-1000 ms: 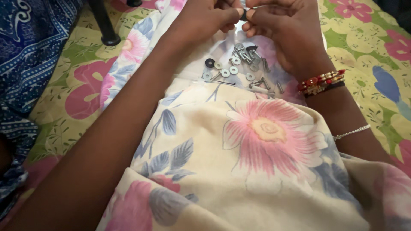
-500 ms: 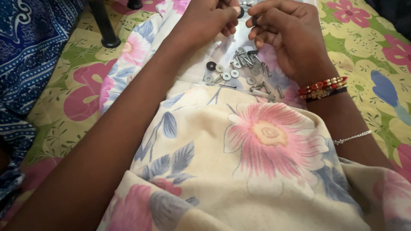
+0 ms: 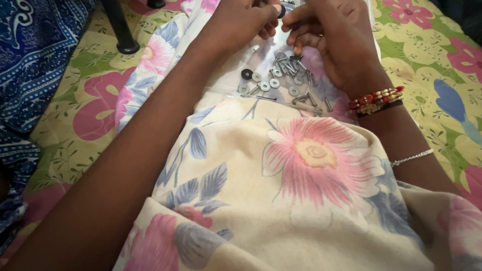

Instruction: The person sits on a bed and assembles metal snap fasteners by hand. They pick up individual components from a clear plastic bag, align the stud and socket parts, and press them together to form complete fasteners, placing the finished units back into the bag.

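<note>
At the top of the head view my left hand (image 3: pixel 241 22) and my right hand (image 3: pixel 334 40) meet, fingertips pinched together on a small dark washer (image 3: pixel 282 10). Just below them several silver screws (image 3: pixel 301 83) and flat washers (image 3: pixel 266 83), one of them black (image 3: pixel 246 74), lie loose on a clear plastic sheet (image 3: pixel 261 50). That sheet rests on a cream pillow with pink and blue flowers (image 3: pixel 301 170). My right wrist wears red and gold bangles (image 3: pixel 376 98) and a thin silver chain (image 3: pixel 411 158).
A green and yellow floral bedsheet (image 3: pixel 427 60) lies under everything. Blue patterned cloth (image 3: pixel 35 65) covers the left side. A black post with a round foot (image 3: pixel 120 35) stands at the upper left.
Both hands have stayed together at the top, drifting slightly upward in the view. The fingers of the right hand have shifted around the small part.
</note>
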